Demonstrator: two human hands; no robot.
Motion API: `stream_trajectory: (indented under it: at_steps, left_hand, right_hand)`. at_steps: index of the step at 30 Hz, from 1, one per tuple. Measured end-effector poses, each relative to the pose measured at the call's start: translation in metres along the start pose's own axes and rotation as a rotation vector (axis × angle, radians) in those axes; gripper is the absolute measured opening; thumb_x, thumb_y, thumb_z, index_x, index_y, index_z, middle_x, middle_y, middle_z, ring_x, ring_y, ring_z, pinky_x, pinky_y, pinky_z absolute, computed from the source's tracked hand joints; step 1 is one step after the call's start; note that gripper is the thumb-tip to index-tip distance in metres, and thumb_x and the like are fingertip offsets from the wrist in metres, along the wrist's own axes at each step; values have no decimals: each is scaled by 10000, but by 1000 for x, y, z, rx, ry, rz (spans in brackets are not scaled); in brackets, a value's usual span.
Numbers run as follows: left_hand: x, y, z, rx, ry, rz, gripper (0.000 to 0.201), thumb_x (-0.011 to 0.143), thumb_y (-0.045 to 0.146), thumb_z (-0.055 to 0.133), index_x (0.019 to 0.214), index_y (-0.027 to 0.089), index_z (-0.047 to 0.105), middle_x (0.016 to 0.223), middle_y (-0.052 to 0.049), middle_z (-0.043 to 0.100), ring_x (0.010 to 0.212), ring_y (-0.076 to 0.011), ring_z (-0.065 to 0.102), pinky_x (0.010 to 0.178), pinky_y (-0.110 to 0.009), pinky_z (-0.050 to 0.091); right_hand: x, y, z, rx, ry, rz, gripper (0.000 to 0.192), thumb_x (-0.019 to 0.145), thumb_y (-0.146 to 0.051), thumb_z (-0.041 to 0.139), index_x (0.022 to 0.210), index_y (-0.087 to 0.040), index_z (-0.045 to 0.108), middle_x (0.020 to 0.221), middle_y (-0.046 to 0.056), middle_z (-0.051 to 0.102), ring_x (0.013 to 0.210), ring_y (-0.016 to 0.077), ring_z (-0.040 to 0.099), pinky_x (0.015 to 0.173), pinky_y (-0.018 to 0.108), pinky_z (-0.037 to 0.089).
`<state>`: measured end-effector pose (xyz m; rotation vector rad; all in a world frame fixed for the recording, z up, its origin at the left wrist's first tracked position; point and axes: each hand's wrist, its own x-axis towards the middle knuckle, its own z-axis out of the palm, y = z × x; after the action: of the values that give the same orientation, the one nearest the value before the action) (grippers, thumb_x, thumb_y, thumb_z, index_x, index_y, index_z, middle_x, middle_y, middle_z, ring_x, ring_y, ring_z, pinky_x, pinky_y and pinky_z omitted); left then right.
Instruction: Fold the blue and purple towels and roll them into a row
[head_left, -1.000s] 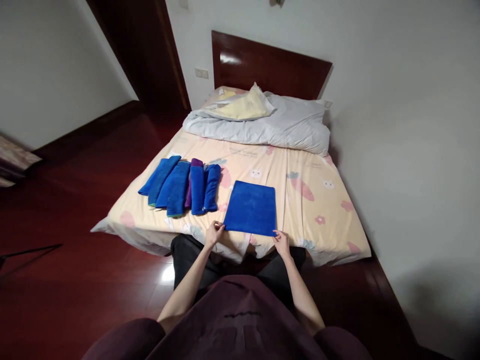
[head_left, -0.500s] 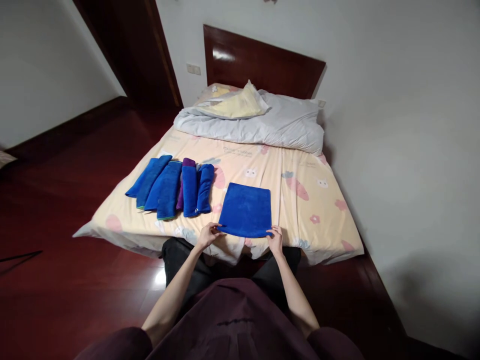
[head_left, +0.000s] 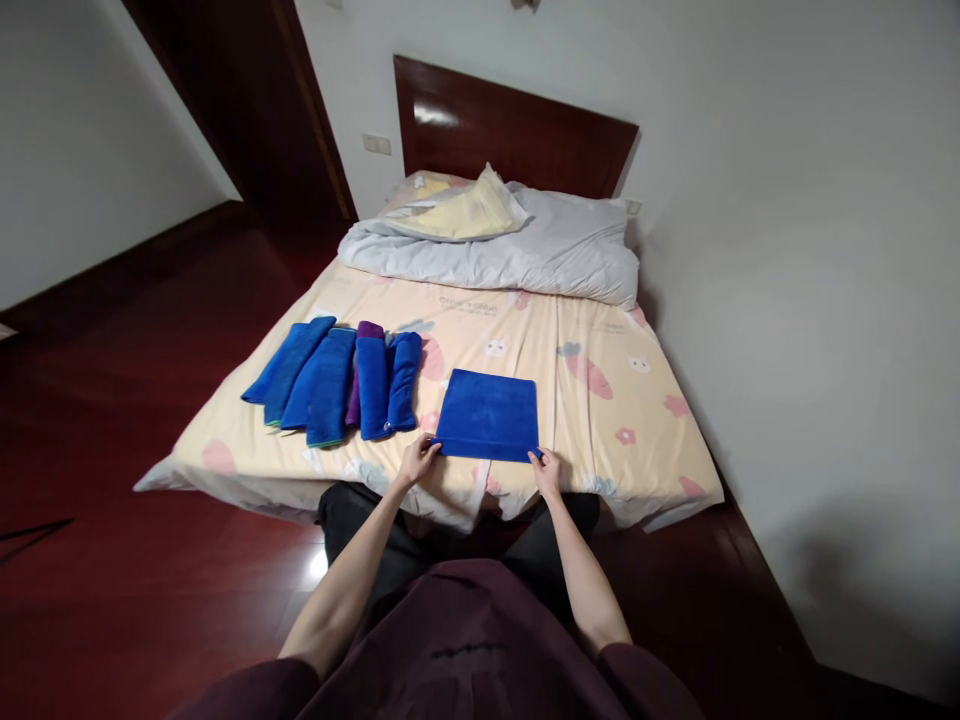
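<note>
Right at the bed's (head_left: 637,420) near edge I see the flat blue towel (head_left: 487,413), my left hand (head_left: 417,462) and right hand (head_left: 545,472) each pinching a near corner, with a row of folded towels (head_left: 330,375) just to its left.

The person wears a dark maroon top (head_left: 457,650) that fills the bottom centre of the frame, with short sleeves (head_left: 247,690) ending above the elbows at the lower left and lower right. A faint dark horizontal mark, perhaps a small print or seam, crosses the chest area of the fabric. Both forearms are bare, with no watch, bracelet or ring that can be made out on the left hand (head_left: 417,462) or the right hand (head_left: 546,474). Black trousers (head_left: 360,515) show just above the top, in the middle of the frame.
</note>
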<state>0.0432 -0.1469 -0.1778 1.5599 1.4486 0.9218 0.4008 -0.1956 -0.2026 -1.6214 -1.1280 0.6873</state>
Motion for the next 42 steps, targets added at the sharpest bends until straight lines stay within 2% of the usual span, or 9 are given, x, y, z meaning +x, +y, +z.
stream_trajectory:
  at_steps: [7,17,25,29,34,36,38,40,42]
  left_hand:
    - [-8,-6,4,54,83,-36,366,863,517,555,945,187,689,946,-105,765,898,-264,718,809,-344,555]
    - [-13,-16,8,210,159,-125,437,896,565,531,904,193,762,906,-91,781,894,-285,726,809,-333,529]
    - [-2,-19,7,299,134,-257,358,897,488,591,906,177,768,909,-107,784,923,-294,732,823,-330,515]
    - [5,-13,4,347,75,-306,310,904,445,614,876,172,758,938,-120,784,955,-298,727,840,-330,501]
    - [-1,-2,8,359,100,-306,328,937,451,589,937,158,735,921,-139,773,919,-299,722,834,-356,507]
    - [-7,1,12,366,135,-266,321,947,436,571,1015,157,714,955,-145,764,921,-298,716,832,-373,520]
    - [-13,3,16,397,190,-134,302,948,365,555,1130,158,678,1076,-164,739,992,-305,698,870,-404,530]
    - [-17,3,19,450,209,80,311,939,281,533,1203,167,652,1228,-178,687,1126,-314,652,962,-449,514]
    - [-20,1,20,489,130,281,313,944,247,505,1208,184,661,1329,-160,645,1248,-307,591,1062,-476,469]
  right_hand:
    - [-9,8,-6,-111,1,-19,605,816,-738,571,793,-147,699,594,40,615,562,183,551,547,286,474]
    - [-8,-3,-1,-392,73,-3,572,915,-672,437,695,-205,684,639,78,667,566,201,556,583,285,423]
    - [5,-11,1,-510,20,78,434,898,-512,525,580,-231,615,580,49,659,570,188,575,553,253,377]
    - [14,-17,-2,-560,-35,178,371,856,-431,607,543,-232,621,591,42,682,612,192,633,568,245,392]
    - [15,-18,-1,-556,-21,175,342,852,-403,632,554,-236,646,585,56,689,605,211,651,577,267,429]
    - [13,-19,1,-551,-2,168,278,854,-389,637,633,-228,688,634,76,713,633,225,662,601,284,456]
    - [8,-22,3,-541,54,114,215,875,-369,614,811,-204,736,737,99,745,704,241,679,662,311,495]
    - [2,-27,4,-530,120,-38,261,918,-341,556,1009,-176,736,919,130,764,852,256,695,790,354,523]
    - [-6,-32,3,-535,107,-256,318,966,-311,488,1143,-175,715,1121,143,742,1049,259,672,953,399,494]
